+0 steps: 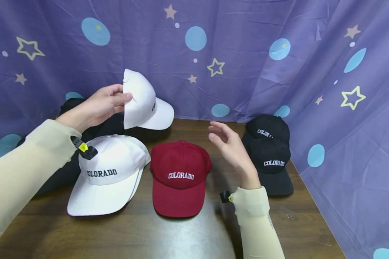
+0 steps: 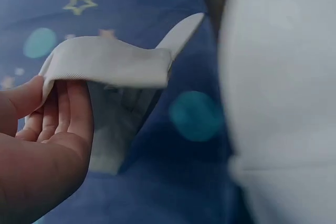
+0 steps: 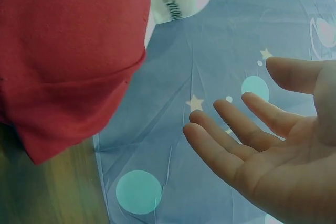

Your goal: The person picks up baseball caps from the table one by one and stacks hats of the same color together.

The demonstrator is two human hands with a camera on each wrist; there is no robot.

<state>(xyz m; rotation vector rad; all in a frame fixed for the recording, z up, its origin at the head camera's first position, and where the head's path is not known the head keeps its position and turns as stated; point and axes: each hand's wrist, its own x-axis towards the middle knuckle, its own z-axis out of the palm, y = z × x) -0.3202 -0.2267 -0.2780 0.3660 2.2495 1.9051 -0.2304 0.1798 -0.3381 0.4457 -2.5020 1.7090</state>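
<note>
My left hand (image 1: 105, 104) pinches a white baseball cap (image 1: 139, 99) by its rear edge, thumb outside and fingers inside, and holds it up above the table's back left. In the left wrist view the fingers (image 2: 73, 106) reach into the crown of that cap (image 2: 105, 64). Below it, white caps (image 1: 105, 162) lie stacked on the table, the front one lettered COLORADO. A red cap (image 1: 181, 165) sits in the middle. My right hand (image 1: 228, 145) hovers between the red cap and the black caps (image 1: 269, 158), its fingers loosely bent around nothing; the right wrist view shows the bare palm (image 3: 278, 156).
More black caps (image 1: 111, 126) lie at the back left, partly hidden behind the left arm and the white caps. A purple curtain (image 1: 240, 90) with stars and dots hangs behind and along the right of the brown wooden table (image 1: 142, 237).
</note>
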